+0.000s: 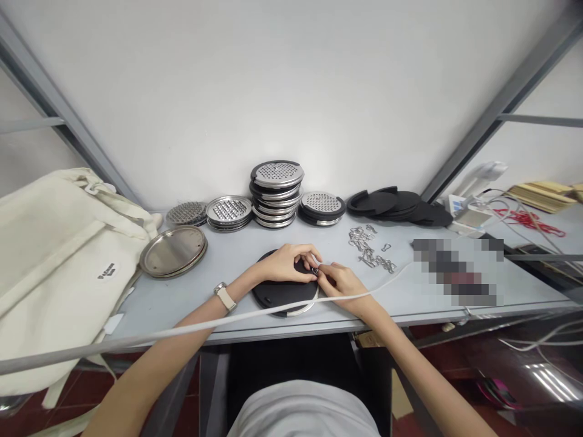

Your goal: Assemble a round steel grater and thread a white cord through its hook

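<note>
A round black disc with a metal rim [282,293] lies on the grey table [218,273] right in front of me. My left hand [288,262] rests curled over its top edge, a watch on the wrist. My right hand [339,280] pinches a small metal piece at the disc's right edge, where the fingertips of both hands meet. A white cable [182,331] runs across both forearms.
A stack of perforated metal graters [276,193] stands behind, with single ones [229,211] [322,205] beside it. Round metal plates [173,250] lie left, black discs [394,203] right, several loose metal clips [371,247] in between. A cream bag [54,255] fills the left.
</note>
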The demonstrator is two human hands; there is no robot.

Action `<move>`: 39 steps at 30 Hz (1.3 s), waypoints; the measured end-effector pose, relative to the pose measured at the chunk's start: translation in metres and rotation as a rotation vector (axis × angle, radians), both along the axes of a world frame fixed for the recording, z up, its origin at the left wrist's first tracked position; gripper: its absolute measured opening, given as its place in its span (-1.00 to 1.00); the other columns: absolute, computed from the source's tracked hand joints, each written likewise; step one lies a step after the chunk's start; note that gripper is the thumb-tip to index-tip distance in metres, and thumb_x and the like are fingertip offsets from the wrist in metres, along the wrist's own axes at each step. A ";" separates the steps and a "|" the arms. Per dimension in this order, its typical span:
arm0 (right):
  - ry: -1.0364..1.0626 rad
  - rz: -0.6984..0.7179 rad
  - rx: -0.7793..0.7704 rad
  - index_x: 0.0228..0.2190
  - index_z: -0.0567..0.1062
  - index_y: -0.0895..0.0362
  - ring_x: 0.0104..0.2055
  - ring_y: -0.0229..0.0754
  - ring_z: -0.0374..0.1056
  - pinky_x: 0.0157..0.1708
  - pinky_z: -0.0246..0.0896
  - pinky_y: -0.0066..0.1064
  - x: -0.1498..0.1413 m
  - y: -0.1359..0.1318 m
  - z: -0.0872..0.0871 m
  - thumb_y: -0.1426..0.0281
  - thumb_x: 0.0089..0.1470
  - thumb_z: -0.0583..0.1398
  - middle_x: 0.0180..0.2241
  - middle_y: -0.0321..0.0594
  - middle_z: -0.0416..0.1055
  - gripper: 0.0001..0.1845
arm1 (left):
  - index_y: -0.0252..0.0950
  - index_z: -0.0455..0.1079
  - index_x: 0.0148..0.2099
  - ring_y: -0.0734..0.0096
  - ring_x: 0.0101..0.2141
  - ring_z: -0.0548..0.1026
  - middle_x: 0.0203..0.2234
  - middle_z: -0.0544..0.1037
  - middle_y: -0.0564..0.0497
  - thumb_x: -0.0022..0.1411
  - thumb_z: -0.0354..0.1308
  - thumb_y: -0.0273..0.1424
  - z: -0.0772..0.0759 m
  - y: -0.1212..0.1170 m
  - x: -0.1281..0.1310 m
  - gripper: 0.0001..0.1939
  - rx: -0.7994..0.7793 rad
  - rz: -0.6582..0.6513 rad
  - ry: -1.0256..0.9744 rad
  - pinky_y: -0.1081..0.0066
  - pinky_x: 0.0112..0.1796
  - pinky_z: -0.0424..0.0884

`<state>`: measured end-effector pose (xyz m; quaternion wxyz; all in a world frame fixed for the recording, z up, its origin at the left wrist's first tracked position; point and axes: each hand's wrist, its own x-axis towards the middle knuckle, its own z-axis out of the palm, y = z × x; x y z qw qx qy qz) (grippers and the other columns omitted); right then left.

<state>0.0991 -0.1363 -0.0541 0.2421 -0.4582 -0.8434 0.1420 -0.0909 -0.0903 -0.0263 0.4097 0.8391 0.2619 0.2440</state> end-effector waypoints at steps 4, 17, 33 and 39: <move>-0.013 -0.002 0.003 -0.53 0.34 0.14 -0.51 -0.24 0.18 -0.47 0.01 -0.46 0.000 0.000 0.000 0.44 0.13 -0.02 -0.62 -0.29 0.24 -0.76 | -0.31 0.35 -0.09 0.46 -0.33 0.48 -0.32 0.54 -0.01 -0.01 0.24 -0.45 0.000 0.000 0.000 -0.63 -0.008 -0.004 -0.012 0.48 -0.30 0.32; -0.036 -0.005 -0.011 -0.52 0.28 0.13 -0.49 -0.24 0.16 -0.46 0.00 -0.46 -0.001 -0.003 0.003 0.46 0.10 -0.02 -0.59 -0.29 0.21 -0.80 | -0.31 0.35 -0.10 0.46 -0.33 0.48 -0.32 0.54 -0.02 -0.01 0.25 -0.44 0.001 0.000 -0.001 -0.63 -0.026 -0.012 -0.023 0.48 -0.29 0.37; -0.058 0.016 -0.020 -0.53 0.28 0.13 -0.48 -0.24 0.16 -0.44 -0.01 -0.46 0.000 -0.002 0.002 0.47 0.12 -0.04 -0.59 -0.28 0.23 -0.78 | -0.32 0.35 -0.09 0.48 -0.35 0.49 -0.31 0.54 -0.05 -0.02 0.25 -0.43 -0.001 0.001 -0.001 -0.62 -0.071 -0.008 -0.008 0.47 -0.29 0.43; -0.042 0.007 0.004 -0.53 0.27 0.13 -0.47 -0.24 0.18 -0.44 0.00 -0.46 0.000 -0.001 -0.002 0.44 0.14 -0.03 -0.60 -0.28 0.25 -0.77 | -0.32 0.35 -0.09 0.48 -0.35 0.49 -0.31 0.53 -0.05 -0.01 0.25 -0.43 0.000 0.000 -0.002 -0.63 -0.078 -0.010 -0.002 0.48 -0.29 0.44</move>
